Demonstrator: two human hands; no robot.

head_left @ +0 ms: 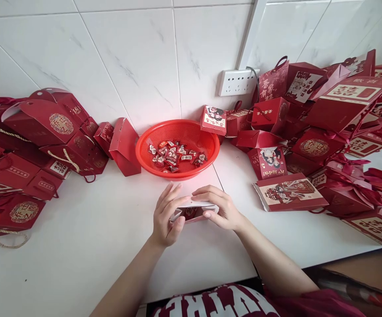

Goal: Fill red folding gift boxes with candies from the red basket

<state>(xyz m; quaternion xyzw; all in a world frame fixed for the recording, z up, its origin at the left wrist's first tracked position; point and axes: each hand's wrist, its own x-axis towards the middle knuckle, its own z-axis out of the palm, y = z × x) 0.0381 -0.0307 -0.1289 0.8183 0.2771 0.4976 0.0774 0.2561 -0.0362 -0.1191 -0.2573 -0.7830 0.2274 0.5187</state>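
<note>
Between my two hands stands a small candy box [196,219], its top partly open, with a red wrapped candy [190,213] visible inside. My left hand [167,215] wraps the box's left side, thumb toward me and fingers along the far edge. On the other side, my right hand [222,209] has its fingers over the far flap and its thumb at the near right corner. Just beyond the hands sits a red plastic basket [145,165] holding several wrapped candies [173,155]. Much of the box is hidden behind my fingers.
Red gift boxes [60,123] are heaped on the left of the white table [88,246]. A larger pile of red boxes [316,147] fills the right, with a flat box [290,192] nearest my right hand. A power strip [237,82] is on the tiled wall.
</note>
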